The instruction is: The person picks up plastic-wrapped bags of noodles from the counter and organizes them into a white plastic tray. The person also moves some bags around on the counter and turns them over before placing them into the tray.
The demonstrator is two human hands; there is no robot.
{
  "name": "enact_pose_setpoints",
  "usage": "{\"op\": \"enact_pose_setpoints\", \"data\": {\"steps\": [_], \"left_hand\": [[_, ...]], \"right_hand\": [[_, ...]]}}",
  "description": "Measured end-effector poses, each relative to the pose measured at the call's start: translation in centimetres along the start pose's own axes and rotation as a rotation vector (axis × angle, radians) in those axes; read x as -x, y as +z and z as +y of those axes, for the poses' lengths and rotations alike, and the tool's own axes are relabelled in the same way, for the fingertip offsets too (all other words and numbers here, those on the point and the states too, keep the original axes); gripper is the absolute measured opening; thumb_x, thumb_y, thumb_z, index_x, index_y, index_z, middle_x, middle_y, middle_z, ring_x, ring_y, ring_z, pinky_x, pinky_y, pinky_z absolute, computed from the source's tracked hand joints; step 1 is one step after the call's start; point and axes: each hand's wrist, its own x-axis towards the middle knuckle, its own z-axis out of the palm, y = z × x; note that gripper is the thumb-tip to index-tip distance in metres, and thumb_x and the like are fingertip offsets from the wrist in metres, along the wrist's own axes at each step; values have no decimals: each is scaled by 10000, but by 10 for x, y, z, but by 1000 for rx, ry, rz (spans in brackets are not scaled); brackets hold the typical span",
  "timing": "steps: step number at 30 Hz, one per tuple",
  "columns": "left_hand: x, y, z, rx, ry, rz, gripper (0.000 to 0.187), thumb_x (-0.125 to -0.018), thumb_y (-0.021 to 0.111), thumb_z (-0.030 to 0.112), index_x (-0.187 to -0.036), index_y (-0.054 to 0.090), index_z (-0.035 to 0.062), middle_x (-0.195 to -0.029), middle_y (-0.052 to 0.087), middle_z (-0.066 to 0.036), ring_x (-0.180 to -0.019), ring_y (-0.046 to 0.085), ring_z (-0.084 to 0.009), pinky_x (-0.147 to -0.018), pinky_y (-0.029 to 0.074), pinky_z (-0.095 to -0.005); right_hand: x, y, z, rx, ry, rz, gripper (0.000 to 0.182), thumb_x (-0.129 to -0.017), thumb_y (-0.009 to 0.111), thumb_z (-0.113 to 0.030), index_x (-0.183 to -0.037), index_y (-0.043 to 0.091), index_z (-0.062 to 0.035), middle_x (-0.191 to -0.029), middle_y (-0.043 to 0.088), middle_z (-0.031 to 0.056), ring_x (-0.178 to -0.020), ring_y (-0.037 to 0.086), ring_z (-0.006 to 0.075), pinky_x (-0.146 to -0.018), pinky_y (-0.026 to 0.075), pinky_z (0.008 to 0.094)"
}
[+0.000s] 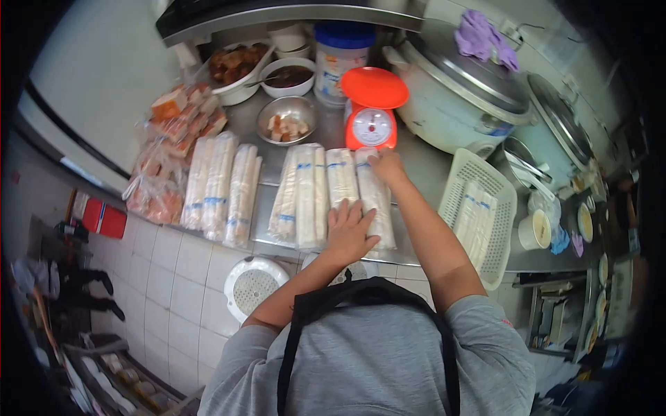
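Long white bundles wrapped in clear plastic with blue marks point(310, 201) lie side by side on the steel counter. My left hand point(352, 232) rests with fingers spread flat over the near part of the bundles at the right of the row. At the far end of the rightmost bundle point(373, 197), my right hand point(386, 165) has its fingers curled onto the plastic. Just beyond that hand stands an orange dial scale point(371, 128) with a bare pan. More such bundles point(215, 184) lie further left.
Bags of meat pieces point(170, 149) lie at the left. Behind are a metal bowl of cubes point(286, 120), a white bowl of dark sauce point(288, 78) and a blue-lidded tub point(340, 59). A perforated basket point(503, 208) holds bundles; large lidded cookers point(451, 104) stand behind it.
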Motion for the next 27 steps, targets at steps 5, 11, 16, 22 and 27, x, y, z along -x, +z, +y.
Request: {"op": "enact_pose_setpoints", "data": {"steps": [5, 11, 16, 22, 27], "left_hand": [[-10, -7, 12, -45, -63, -15, 478, -700, 589, 346, -1111, 511, 116, -1208, 345, -198, -1156, 254, -381, -929, 184, -508], [-64, -3, 78, 786, 106, -1, 324, -724, 599, 191, -1004, 539, 39, -1090, 458, -162, -997, 444, -238, -842, 357, -332], [-109, 53, 171, 1316, -386, -492, 309, -801, 501, 164, -1065, 489, 3, -955, 513, -69, -861, 490, -146, -747, 405, -263], [-135, 112, 202, 907, -672, -802, 243, -780, 512, 198, -960, 519, 34, -834, 545, -53, -741, 508, -159, -608, 418, -310], [-139, 130, 196, 995, -738, -753, 266, -774, 549, 195, -980, 524, 28, -841, 581, -55, -732, 564, -161, -624, 440, -296]], "right_hand": [[13, -130, 49, -102, 49, 130, 431, -730, 551, -285, -1046, 522, 8, -986, 551, 216, -910, 541, 331, -786, 431, 358], [56, -188, 193, 428, 488, -228, 540, -734, 535, -345, -1130, 462, 15, -1199, 421, 218, -1101, 420, 336, -914, 340, 421], [81, -136, 220, 230, 560, -95, 626, -831, 330, -318, -1323, 97, -9, -1366, -28, 246, -1266, -77, 378, -1020, -30, 435], [83, -145, 215, 176, 510, -176, 627, -844, 320, -334, -1325, 87, -7, -1367, -44, 243, -1261, -95, 384, -1007, -35, 461], [75, -151, 212, 92, 530, -182, 612, -780, 361, -161, -1323, 124, -9, -1358, -38, 268, -1255, -89, 408, -986, -38, 507]]}}
